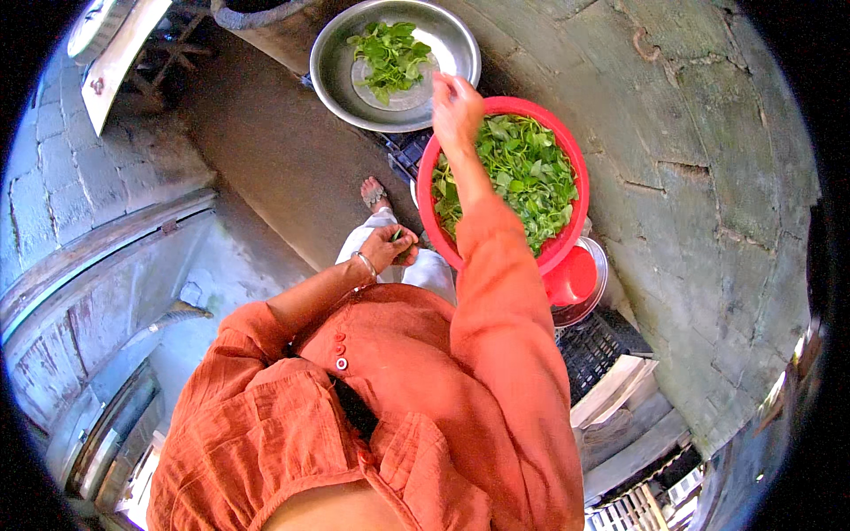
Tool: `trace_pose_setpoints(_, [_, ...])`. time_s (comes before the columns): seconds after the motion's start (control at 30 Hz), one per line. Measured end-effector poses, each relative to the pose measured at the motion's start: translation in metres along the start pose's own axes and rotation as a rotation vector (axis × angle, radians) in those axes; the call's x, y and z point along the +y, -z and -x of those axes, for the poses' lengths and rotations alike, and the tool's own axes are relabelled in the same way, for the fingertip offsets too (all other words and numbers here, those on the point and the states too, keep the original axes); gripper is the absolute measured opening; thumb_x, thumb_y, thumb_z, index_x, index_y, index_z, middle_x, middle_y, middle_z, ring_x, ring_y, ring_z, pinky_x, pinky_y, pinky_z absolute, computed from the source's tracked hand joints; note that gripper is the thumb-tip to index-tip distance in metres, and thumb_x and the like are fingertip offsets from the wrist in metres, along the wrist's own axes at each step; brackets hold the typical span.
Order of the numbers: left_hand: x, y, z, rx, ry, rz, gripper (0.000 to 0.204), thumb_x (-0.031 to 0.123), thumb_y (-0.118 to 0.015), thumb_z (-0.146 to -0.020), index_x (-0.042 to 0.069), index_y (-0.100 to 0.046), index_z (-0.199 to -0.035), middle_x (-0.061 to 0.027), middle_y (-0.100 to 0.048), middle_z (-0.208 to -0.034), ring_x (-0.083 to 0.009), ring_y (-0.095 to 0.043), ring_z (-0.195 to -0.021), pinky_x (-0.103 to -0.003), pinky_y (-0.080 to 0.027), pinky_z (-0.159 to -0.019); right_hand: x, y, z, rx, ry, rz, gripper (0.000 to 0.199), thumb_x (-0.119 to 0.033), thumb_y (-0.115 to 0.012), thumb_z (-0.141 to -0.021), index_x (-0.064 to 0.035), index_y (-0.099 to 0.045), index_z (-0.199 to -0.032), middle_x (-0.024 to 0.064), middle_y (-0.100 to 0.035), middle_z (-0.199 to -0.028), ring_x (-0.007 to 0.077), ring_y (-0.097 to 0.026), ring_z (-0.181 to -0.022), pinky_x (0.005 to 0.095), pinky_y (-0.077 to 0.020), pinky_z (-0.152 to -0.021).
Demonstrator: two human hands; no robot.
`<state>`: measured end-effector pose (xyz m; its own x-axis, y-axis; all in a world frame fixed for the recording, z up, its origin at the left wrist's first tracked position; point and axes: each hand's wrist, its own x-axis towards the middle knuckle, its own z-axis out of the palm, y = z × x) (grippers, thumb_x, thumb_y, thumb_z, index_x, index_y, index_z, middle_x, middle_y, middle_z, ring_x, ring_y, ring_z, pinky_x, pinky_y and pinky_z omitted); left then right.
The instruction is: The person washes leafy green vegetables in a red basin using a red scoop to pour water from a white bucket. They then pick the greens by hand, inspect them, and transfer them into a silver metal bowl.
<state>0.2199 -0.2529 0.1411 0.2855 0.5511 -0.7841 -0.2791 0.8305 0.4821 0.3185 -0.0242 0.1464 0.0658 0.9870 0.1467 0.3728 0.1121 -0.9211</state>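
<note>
Reaching past the red basin (560, 252), the right hand (456, 111) pinches limp, light greens (518, 173); hold stems gently. Nearer her, the left hand (387, 250) grips a stem.

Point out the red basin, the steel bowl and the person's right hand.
red basin (430, 168): head view, on its left rim.
steel bowl (332, 66): head view, bare inner wall.
right hand (455, 111): head view, back of the hand.

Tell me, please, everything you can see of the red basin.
The red basin is round, looks like plastic, and is heaped with green leaves. It sits on a smaller red vessel over a dark crate, just below the steel bowl. The right hand hovers over its upper left rim, its sleeve crossing the basin's left side; actual contact cannot be judged.
</note>
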Motion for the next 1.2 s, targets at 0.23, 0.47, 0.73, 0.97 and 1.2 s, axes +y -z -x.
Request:
trace_pose_setpoints(0.23, [-0.002,-0.011,-0.003,-0.018,0.037,-0.051,0.015,0.019,-0.052,-0.088,0.004,-0.055,-0.093,-0.0037,-0.059,-0.078,-0.0129,-0.058,-0.07,-0.03,-0.052,-0.066,0.083,0.091,0.137,-0.055,-0.126,0.27,0.019,-0.01,-0.057,-0.076,-0.0048,-0.059,-0.094,0.0112,-0.057,-0.091,0.0281,-0.055,-0.085,0.0363,-0.0436,-0.076])
trace_pose_setpoints(0.47, [-0.01,-0.024,-0.003,-0.041,0.031,-0.084,0.011,0.014,-0.049,-0.089,0.004,-0.054,-0.091,-0.0035,-0.058,-0.076,-0.0116,-0.057,-0.065,-0.026,-0.053,-0.063,0.126,0.144,0.189,-0.124,-0.212,0.869,0.026,-0.017,-0.064,-0.067,-0.0157,-0.061,-0.093,0.0067,-0.051,-0.103,0.0284,-0.046,-0.098,0.0417,-0.0406,-0.079])
trace_pose_setpoints(0.73, [-0.019,-0.044,0.002,-0.057,0.047,-0.132,0.012,0.015,-0.049,-0.089,0.005,-0.053,-0.091,-0.0037,-0.059,-0.076,-0.0114,-0.057,-0.064,-0.027,-0.053,-0.062,0.137,0.159,0.193,-0.122,-0.258,0.875,0.025,-0.02,-0.059,-0.071,-0.0182,-0.06,-0.096,0.0061,-0.048,-0.115,0.0288,-0.043,-0.104,0.0435,-0.0372,-0.082])
trace_pose_setpoints(0.97, [-0.03,-0.053,0.004,-0.074,0.038,-0.116,0.012,0.015,-0.049,-0.089,0.004,-0.053,-0.092,-0.0038,-0.058,-0.076,-0.0118,-0.057,-0.065,-0.027,-0.053,-0.062,0.129,0.146,0.192,-0.386,-0.186,0.788,0.028,-0.015,-0.063,-0.067,-0.014,-0.058,-0.094,0.0096,-0.048,-0.109,0.0321,-0.047,-0.099,0.0445,-0.0411,-0.078])
trace_pose_setpoints(1.2, [-0.028,-0.048,0.004,-0.027,0.021,-0.107,0.012,0.015,-0.05,-0.088,0.004,-0.054,-0.091,-0.0036,-0.058,-0.077,-0.0116,-0.057,-0.065,-0.027,-0.053,-0.063,0.045,0.196,0.16,0.043,-0.1,0.301,0.015,-0.006,-0.059,-0.065,-0.0094,-0.055,-0.08,0.01,-0.053,-0.082,0.0303,-0.052,-0.08,0.0405,-0.0424,-0.071])
